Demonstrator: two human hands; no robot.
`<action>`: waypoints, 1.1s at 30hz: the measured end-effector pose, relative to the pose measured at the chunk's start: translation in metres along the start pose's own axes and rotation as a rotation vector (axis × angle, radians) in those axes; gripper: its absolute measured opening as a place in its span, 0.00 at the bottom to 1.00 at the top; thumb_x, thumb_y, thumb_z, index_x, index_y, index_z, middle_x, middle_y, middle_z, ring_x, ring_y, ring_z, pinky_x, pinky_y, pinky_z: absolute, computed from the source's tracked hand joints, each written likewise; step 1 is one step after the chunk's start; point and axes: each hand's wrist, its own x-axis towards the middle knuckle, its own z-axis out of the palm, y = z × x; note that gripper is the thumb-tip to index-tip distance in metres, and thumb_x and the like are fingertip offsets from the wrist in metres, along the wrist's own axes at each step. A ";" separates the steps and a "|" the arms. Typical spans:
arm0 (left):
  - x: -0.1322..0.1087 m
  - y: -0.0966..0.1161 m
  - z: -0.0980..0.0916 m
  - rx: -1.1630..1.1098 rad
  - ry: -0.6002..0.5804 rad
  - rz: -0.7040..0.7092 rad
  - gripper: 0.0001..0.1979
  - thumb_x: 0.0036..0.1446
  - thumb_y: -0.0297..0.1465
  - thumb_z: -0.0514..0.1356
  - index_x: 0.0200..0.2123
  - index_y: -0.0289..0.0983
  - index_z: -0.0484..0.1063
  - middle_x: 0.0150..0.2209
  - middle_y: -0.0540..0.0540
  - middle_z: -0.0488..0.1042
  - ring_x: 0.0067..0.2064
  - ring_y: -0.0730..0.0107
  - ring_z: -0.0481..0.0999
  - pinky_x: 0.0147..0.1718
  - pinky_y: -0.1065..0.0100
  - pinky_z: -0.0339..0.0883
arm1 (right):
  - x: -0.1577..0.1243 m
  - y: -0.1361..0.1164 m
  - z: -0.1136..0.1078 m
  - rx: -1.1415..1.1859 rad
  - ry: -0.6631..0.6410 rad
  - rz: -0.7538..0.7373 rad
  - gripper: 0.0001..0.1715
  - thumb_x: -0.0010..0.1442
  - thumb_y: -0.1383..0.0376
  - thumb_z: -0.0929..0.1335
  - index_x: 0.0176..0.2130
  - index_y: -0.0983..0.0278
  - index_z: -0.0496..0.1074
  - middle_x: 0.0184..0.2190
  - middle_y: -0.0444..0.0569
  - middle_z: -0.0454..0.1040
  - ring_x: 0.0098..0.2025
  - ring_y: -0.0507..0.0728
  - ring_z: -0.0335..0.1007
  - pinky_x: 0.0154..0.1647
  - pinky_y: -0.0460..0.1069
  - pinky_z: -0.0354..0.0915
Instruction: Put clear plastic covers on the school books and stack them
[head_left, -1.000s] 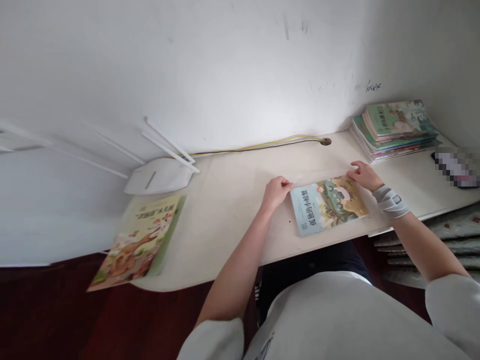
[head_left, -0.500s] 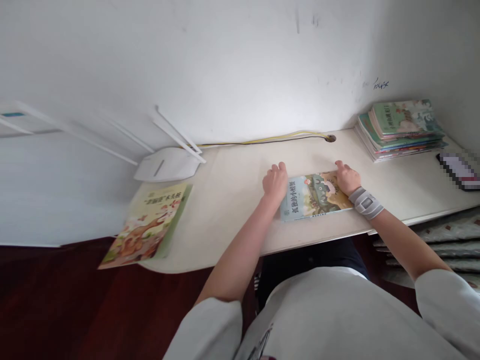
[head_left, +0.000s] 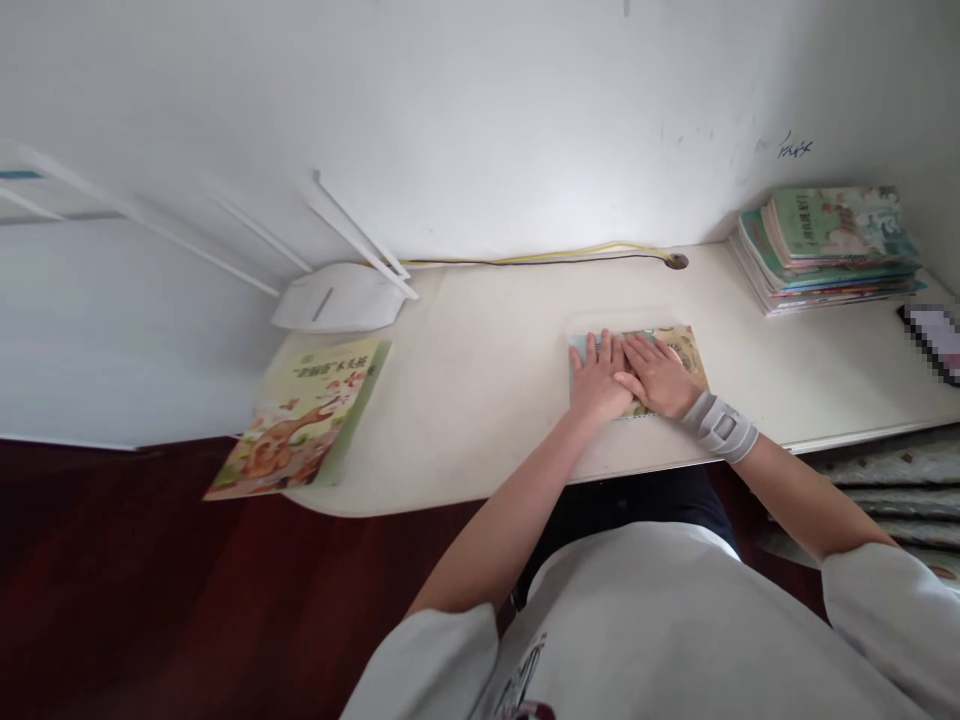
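Cream laminate desk (head_left: 487, 400), one, set against a white wall. Books on it fall into three lots.

Lot one: a single paperback picture book (head_left: 673, 345), lying flat near the front edge, right of the desk's middle, mostly covered. The left hand (head_left: 600, 375) and right hand (head_left: 658, 375) both rest on it palm down, side by side and touching, fingers extended. Neither hand clasps or lifts it; the two press flat on top.

Lot two: one yellow-green picture book (head_left: 300, 420), at the left end of the desk, its lower corner jutting past the curved edge. No hand is near it.

Lot three: one stack of picture books (head_left: 829, 245), in the far right corner, several deep; the exact count cannot be told from this view. No hand touches it.

State of the lots: one book lies under both hands, and the others lie well apart from them.

Also present: one white Wi-Fi router (head_left: 334, 298) with its antennas, at the back left; one yellow-and-black cable (head_left: 540, 258), running along the wall to one grommet hole (head_left: 677, 261); one phone (head_left: 930, 335), at the right edge, blurred; one grey wrist brace (head_left: 720, 428), on the right wrist.
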 end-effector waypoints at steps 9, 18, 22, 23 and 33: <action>-0.006 -0.056 -0.014 -0.015 0.030 -0.188 0.31 0.63 0.41 0.35 0.65 0.32 0.46 0.67 0.42 0.47 0.67 0.49 0.39 0.62 0.43 0.34 | -0.020 0.045 -0.004 -0.106 -0.028 0.230 0.35 0.65 0.53 0.52 0.62 0.72 0.55 0.64 0.59 0.54 0.65 0.65 0.47 0.61 0.60 0.49; -0.011 0.012 -0.020 0.005 0.155 0.060 0.29 0.64 0.37 0.38 0.64 0.29 0.49 0.66 0.37 0.48 0.67 0.50 0.40 0.62 0.46 0.35 | 0.008 0.002 -0.027 0.090 0.108 0.196 0.31 0.67 0.57 0.51 0.58 0.72 0.61 0.61 0.59 0.60 0.64 0.63 0.51 0.62 0.59 0.49; -0.006 0.024 -0.006 -0.023 0.024 0.081 0.32 0.62 0.42 0.44 0.66 0.35 0.43 0.67 0.42 0.47 0.68 0.50 0.37 0.63 0.45 0.33 | 0.012 -0.022 -0.015 0.214 0.102 0.146 0.30 0.68 0.57 0.48 0.57 0.65 0.64 0.59 0.51 0.64 0.63 0.56 0.53 0.62 0.56 0.51; -0.005 0.023 -0.003 -0.023 0.014 0.073 0.33 0.61 0.42 0.44 0.66 0.36 0.44 0.67 0.43 0.48 0.68 0.51 0.37 0.63 0.46 0.32 | 0.011 -0.023 -0.011 0.225 0.089 0.142 0.30 0.68 0.57 0.48 0.57 0.63 0.64 0.58 0.49 0.65 0.63 0.55 0.53 0.62 0.55 0.51; -0.001 -0.002 -0.004 -0.039 0.017 0.063 0.29 0.63 0.38 0.41 0.65 0.38 0.47 0.67 0.46 0.46 0.67 0.53 0.41 0.63 0.53 0.38 | 0.011 0.002 0.000 0.053 -0.019 0.106 0.35 0.66 0.51 0.52 0.61 0.71 0.57 0.62 0.57 0.57 0.64 0.61 0.50 0.63 0.57 0.48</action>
